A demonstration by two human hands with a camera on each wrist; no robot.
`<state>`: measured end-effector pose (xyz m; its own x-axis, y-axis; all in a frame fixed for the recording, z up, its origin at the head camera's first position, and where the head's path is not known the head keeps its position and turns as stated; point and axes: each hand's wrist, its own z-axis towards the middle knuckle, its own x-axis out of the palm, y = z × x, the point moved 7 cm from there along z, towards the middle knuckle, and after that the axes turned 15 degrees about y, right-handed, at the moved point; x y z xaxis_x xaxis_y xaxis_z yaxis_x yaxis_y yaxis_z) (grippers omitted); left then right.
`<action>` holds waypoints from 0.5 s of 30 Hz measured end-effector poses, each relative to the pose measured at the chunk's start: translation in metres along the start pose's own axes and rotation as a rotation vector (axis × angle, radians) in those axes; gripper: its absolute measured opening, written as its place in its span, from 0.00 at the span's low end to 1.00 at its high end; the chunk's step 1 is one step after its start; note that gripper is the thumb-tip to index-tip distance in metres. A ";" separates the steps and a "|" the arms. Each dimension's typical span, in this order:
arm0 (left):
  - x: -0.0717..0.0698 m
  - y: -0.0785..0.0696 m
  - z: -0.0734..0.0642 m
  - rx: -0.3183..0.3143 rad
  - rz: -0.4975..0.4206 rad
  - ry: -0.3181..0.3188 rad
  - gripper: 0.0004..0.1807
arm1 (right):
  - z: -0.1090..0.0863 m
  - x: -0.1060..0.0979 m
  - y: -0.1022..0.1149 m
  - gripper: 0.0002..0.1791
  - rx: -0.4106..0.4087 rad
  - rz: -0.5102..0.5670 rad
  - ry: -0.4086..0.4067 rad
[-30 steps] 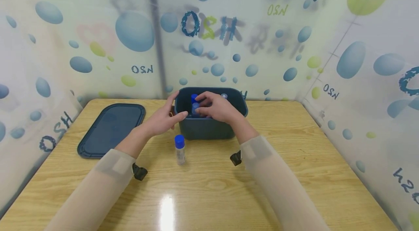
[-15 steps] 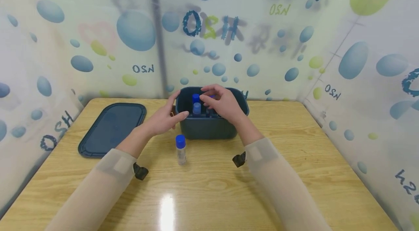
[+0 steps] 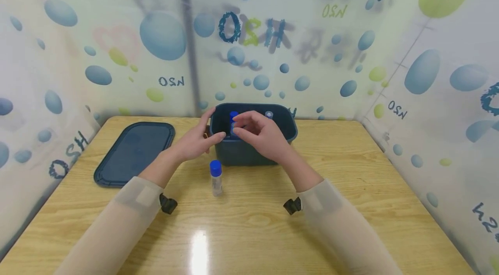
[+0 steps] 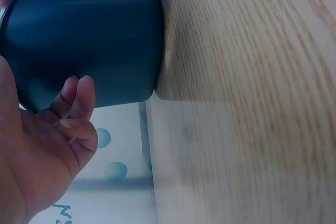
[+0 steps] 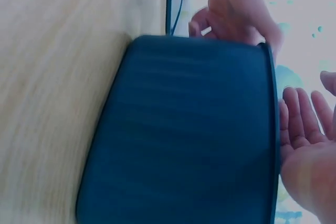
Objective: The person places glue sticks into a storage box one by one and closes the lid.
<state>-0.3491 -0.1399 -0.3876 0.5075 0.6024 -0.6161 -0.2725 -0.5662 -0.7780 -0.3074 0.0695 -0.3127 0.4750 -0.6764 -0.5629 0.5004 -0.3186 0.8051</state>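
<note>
A dark blue-green plastic bin (image 3: 249, 153) stands at the back of the table. My left hand (image 3: 192, 141) rests at its left end, thumb stretched over the front rim and index finger toward the back corner. In the left wrist view the other fingers (image 4: 84, 98) curl loosely beside the bin wall. Over the opening is my right hand (image 3: 263, 134), its fingers spread and nothing visible between them in the right wrist view. Inside, a blue-capped bottle (image 3: 233, 114) and a pale-topped one (image 3: 269, 114) show; the right hand hides others. A small clear bottle (image 3: 216, 179) with a blue cap stands in front.
A flat dark blue lid (image 3: 136, 151) lies on the wooden table (image 3: 249, 231) to the left. Close behind the bin rises a patterned wall sheet (image 3: 331, 80), with more sheeting on both sides. Wrist cameras (image 3: 168, 204) hang below both sleeves.
My right hand rose off the bottles and moved a little right, then came back left and lower over them. The left hand stays at the rim, and the front bottle has not moved.
</note>
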 end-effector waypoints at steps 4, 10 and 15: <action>0.000 0.000 0.001 0.000 0.006 0.001 0.55 | -0.010 0.008 0.003 0.19 0.017 -0.019 0.025; 0.000 -0.001 0.000 -0.001 0.014 -0.004 0.54 | -0.021 0.015 0.007 0.17 0.015 -0.017 0.049; 0.000 -0.003 -0.002 0.001 0.017 -0.005 0.55 | -0.026 0.026 0.006 0.18 0.019 0.048 0.117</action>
<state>-0.3465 -0.1392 -0.3856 0.4984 0.5957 -0.6298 -0.2819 -0.5756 -0.7676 -0.2737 0.0672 -0.3275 0.5801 -0.6092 -0.5408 0.4619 -0.3008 0.8343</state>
